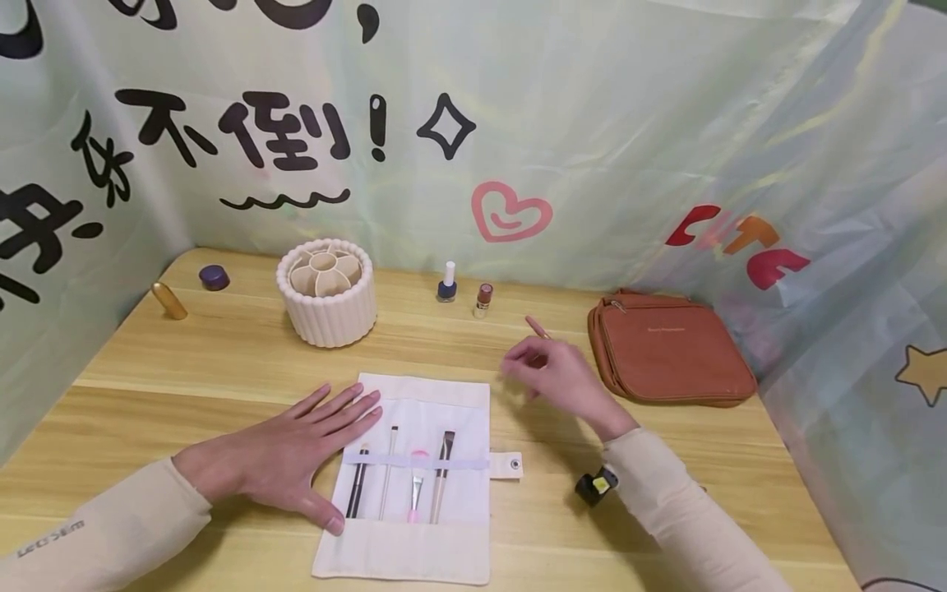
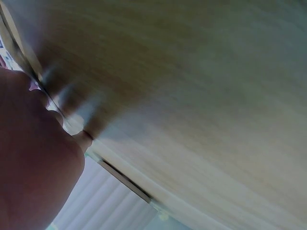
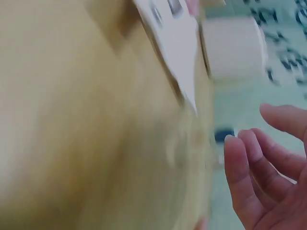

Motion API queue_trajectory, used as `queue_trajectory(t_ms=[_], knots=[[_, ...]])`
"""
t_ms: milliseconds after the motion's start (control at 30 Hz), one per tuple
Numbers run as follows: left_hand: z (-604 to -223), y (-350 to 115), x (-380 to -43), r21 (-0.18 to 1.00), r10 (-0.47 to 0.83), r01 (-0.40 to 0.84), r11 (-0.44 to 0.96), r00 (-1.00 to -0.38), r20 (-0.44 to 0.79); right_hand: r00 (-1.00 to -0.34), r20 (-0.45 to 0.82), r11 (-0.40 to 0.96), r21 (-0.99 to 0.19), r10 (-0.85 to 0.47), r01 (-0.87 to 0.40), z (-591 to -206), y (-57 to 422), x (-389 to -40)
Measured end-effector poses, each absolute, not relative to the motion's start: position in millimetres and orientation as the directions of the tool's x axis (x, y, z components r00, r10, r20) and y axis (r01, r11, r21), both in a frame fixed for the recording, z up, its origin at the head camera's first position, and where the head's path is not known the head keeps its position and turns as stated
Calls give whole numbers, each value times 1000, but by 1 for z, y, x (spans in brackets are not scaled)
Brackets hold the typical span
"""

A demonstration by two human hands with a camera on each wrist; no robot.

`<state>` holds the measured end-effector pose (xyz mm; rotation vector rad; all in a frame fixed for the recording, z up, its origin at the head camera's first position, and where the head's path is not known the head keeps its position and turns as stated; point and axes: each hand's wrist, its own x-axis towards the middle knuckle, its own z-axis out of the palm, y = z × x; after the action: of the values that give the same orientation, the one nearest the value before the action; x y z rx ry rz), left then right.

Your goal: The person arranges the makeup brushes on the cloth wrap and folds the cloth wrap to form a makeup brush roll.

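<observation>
A pale fabric brush roll (image 1: 414, 551) lies unfolded on the table, several makeup brushes (image 1: 441, 477) tucked under its lilac band. My left hand (image 1: 296, 452), fingers spread, rests over the roll's left edge. To the right of the roll, my right hand (image 1: 558, 378) hovers with fingers loosely bent. Between its thumb and fingers nothing shows in the right wrist view, where the fingers (image 3: 240, 167) are relaxed. Just behind that hand is a slim brownish-pink stick (image 1: 538, 327), its lower end hidden by the hand. The left wrist view shows the left hand (image 2: 38, 153) low over the wood.
A white ribbed round organizer (image 1: 329, 308) with divided compartments stands at the back. Left of it are a dark purple jar (image 1: 214, 278) and a gold tube (image 1: 169, 302). Nail polish (image 1: 447, 284) and a small lipstick-like tube (image 1: 483, 301) stand right of it. A brown zipped case (image 1: 673, 349) lies far right.
</observation>
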<state>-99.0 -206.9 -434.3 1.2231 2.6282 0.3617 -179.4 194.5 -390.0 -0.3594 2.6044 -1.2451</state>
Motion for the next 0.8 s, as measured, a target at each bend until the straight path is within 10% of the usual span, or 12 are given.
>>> queue_trajectory(t_ms=[800], knots=[[-435,-208,-99,327,768,707,626,-632,-103,-992,-16,827,-554,-128,-98,-416,233,-217]])
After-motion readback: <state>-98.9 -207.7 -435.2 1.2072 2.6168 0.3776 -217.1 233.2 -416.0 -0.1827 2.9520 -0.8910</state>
